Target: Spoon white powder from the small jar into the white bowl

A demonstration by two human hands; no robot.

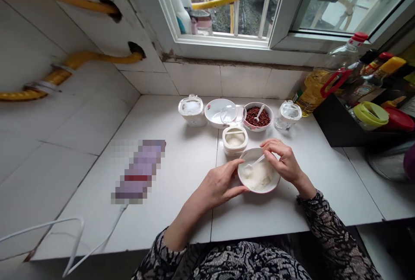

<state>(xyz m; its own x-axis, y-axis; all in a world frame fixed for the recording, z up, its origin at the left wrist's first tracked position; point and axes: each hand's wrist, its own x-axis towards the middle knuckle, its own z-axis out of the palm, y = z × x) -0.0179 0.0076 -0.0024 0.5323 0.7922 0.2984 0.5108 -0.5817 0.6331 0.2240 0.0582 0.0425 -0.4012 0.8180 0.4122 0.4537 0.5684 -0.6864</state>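
A small white bowl [275,182] with a pink rim holds a heap of white, powdery grains [260,176]. My left hand [221,185] grips the bowl's left side, thumb at the near edge and fingers at the far edge. In my right hand [281,159] is the handle of a small white spoon [258,160]. The spoon's tip lies among the grains, and my right fingers are at the bowl's upper right rim. Just behind the bowl stands a white seasoning jar [235,148] with its clear lid [234,114] raised, pale contents inside.
Along the back stand a lidded jar [192,110], a white bowl [214,109], a bowl of reddish-brown peppercorns [258,117] with a spoon, and a clear jar [288,115]. An oil bottle [324,81] and black rack [332,120] are right. A blurred purple object [141,172] with a white cable lies left.
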